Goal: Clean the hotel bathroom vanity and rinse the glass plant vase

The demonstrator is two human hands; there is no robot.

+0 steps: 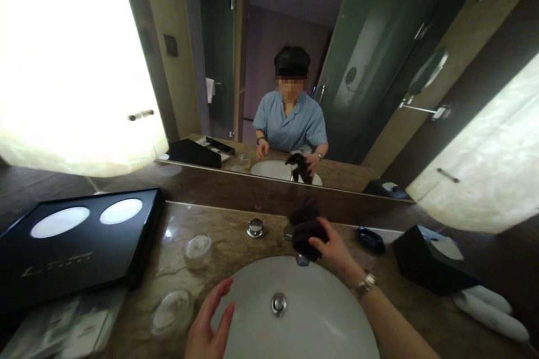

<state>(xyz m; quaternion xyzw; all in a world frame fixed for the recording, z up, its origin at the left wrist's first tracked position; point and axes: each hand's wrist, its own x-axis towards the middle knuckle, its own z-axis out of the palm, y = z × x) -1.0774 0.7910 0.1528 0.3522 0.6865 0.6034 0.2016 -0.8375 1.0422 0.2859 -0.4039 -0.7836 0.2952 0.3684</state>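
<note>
My right hand [334,249] is closed on a dark cloth [306,227] bunched over the faucet [302,259] at the back of the white sink [337,325]. A watch sits on that wrist. My left hand [210,322] hovers over the sink's front left rim, fingers stretched and together, holding nothing. The drain plug [278,303] shows in the middle of the basin. The mirror [295,67] reflects a person in a blue shirt with the same cloth.
On the marble counter [236,241] left of the sink stand a black tray [76,247], two glass items [197,249] and a round knob [255,228]. To the right are a small dark dish [371,239], a black tissue box [429,261] and rolled white towels [490,308].
</note>
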